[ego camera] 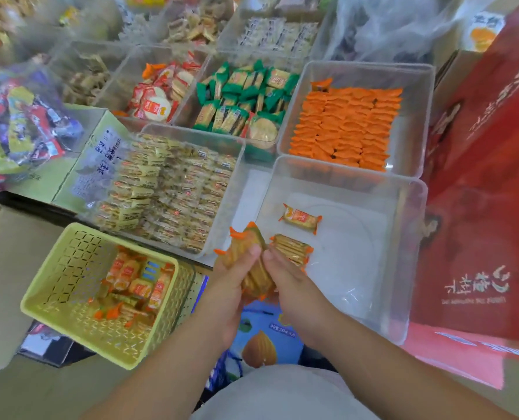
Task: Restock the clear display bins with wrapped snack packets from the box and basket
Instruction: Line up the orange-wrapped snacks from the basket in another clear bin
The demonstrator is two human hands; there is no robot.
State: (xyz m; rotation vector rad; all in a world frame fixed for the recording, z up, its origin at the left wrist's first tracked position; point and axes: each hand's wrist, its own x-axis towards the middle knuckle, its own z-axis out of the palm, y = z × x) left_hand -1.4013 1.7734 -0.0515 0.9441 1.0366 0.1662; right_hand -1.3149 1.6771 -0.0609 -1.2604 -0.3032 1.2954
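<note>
The stack of orange-wrapped packets point(247, 242) hangs over the near left corner of the clear bin point(358, 183), whose floor holds two loose packets point(301, 218) just beyond it. Left of the bin sit a bin of pale packets point(173, 189) and, nearer, a yellow basket point(70, 268). Behind the bin is a bin of orange packets point(347, 125); right of it are red cartons point(479, 177). The left hand point(231, 283) curls round the stack, and the right hand point(291, 286) pinches its right edge, thumbs nearly touching.
</note>
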